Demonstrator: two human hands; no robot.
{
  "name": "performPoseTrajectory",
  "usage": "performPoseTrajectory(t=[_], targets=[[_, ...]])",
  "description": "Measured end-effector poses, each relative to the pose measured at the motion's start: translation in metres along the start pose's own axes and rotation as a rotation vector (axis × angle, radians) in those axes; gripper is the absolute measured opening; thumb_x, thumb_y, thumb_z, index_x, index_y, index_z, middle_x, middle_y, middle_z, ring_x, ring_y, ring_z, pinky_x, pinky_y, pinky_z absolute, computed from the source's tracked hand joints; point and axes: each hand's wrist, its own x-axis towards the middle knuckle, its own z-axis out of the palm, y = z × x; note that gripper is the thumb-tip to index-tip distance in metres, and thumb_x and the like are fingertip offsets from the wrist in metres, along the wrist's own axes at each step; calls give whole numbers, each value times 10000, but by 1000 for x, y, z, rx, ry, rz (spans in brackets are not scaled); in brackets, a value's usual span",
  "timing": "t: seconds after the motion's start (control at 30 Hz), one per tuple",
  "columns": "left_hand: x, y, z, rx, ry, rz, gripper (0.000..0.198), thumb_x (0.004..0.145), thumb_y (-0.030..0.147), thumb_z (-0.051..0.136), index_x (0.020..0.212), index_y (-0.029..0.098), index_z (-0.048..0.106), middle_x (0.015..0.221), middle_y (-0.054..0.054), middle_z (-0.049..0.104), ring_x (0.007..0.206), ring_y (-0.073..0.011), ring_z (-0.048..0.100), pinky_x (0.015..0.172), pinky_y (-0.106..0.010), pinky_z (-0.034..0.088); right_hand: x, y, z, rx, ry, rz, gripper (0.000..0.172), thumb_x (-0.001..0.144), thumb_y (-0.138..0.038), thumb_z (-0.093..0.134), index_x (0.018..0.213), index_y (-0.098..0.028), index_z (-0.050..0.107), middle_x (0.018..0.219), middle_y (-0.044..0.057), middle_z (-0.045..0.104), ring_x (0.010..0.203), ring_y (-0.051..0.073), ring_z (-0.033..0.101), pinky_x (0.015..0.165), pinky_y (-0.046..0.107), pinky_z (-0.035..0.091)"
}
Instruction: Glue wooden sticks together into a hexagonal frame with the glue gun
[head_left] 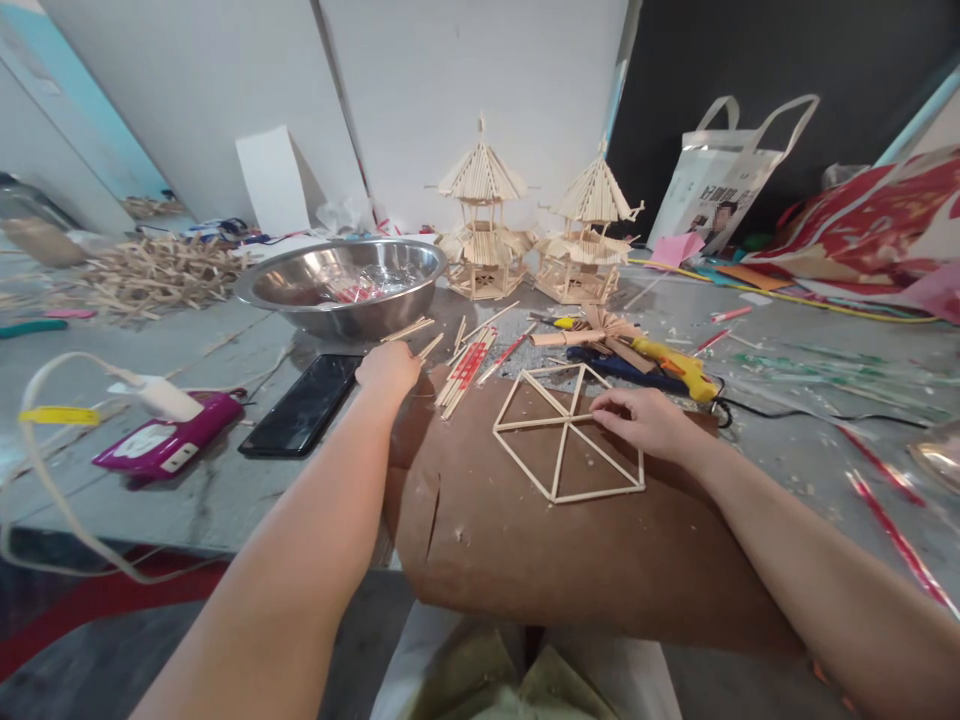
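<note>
Stick frame (561,458): a six-sided outline of thin pale wooden sticks, with spokes running from the corners to one meeting point near the middle. It lies flat on the brown paper sheet (487,540), its far edge toward the back. The right hand (645,420) has its fingertips on the right-side spoke.

Loose sticks (465,370): the same pale wood, some marked in red, fanned out unevenly just left of the frame. A few plain ones lie at the left hand's (388,370) fingertips.
</note>
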Motion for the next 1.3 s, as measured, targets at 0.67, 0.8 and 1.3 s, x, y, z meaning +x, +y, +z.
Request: performPoseTrajectory(t=[0.67,0.8,1.3], targets=[[-38,38,-9,-196,91,469,213,721,298,426,766,199,609,760,-42,653,717,-178,584,623,-243,402,1,-1,2,-381,-8,-84,257,809,-341,381,823,-222,608,857,40,611,835,183,529,626,267,382],[-46,41,-11,-231,65,529,216,727,313,427,767,195,603,745,-31,646,695,-167,577,609,-237,387,-1,-6,2,-370,-14,-89,252,804,-353,393,822,-221,607,794,40,607,777,177,535,589,262,366],[-69,53,-5,-249,-53,747,208,759,276,407,814,202,594,722,-18,630,637,-145,545,581,-243,360,3,-13,14,-228,84,-372,273,821,-237,400,967,-206,628,926,68,608,864,175,488,779,322,388]])
